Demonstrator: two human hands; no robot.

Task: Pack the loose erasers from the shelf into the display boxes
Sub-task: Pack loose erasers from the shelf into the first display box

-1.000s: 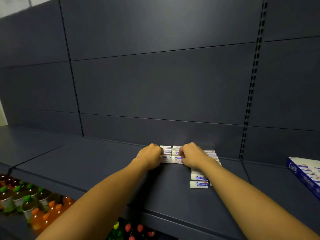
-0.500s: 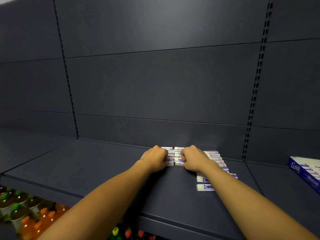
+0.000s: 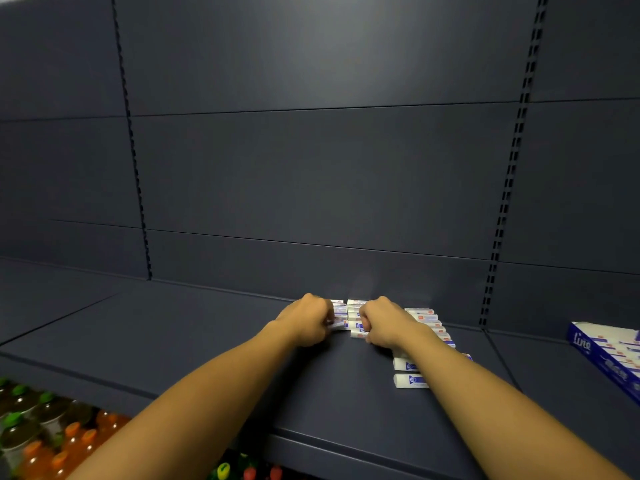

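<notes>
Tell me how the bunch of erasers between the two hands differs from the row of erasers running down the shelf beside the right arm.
The white, blue-labelled erasers bunched between the hands are gripped from both sides, left hand and right hand; the row of white erasers beside the right arm lies untouched. The bunch sits tight near the back panel; the row runs toward the front edge of the dark grey metal shelf, its nearest two spaced apart. Both look like the same product.

Both bare forearms extended forward, converging toward centre; left hand point(image 3: 308, 320) fisted, knuckles up, fingers curled inward toward right; right hand point(image 3: 382, 322) fisted likewise, fingers curled toward left; hands close, not touching.
</notes>
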